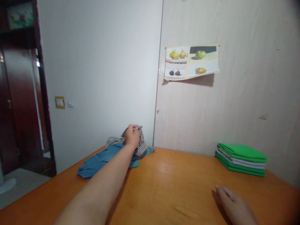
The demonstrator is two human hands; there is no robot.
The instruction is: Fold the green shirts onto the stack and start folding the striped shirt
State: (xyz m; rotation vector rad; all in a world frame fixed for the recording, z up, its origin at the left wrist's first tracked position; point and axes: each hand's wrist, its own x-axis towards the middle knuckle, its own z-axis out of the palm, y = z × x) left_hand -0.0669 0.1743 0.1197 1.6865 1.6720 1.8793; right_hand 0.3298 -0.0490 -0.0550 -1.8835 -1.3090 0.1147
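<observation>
A: State of L hand (132, 137)?

B: Closed on striped cloth (142, 148), fingertips pinching near top of bunch. Far L part of table (164, 190), close to white wall (100, 62), on top of blue cloth (99, 161).

A: And R hand (234, 204)?

B: Low, near side of table, fingers loosely bent. No cloth visible in it; palm side hidden, so can't tell if clenched or released.

A: Tips for handling striped cloth?

B: Prob. best: firm grip, straight lift b4 any pull, so as not to drag blue cloth along. Looks soft & crumpled, so likely to sag from 1 pinch pt; worth adding R hand for a 2nd hold, then easing out creases.

A: Other stuff around?

B: Folded stack (243, 153), far R, green top & bottom w/ greyish layers between. Well apart from L hand. Above, on pale panel (246, 78), fruit print (192, 72) w/ 4 pics. 2 switches (70, 103) on white wall.

A: Anything in the way?

B: Blue cloth, directly under striped cloth, partly hidden by L forearm (100, 187). White wall just behind too, so prob. little room for a backward push.
</observation>
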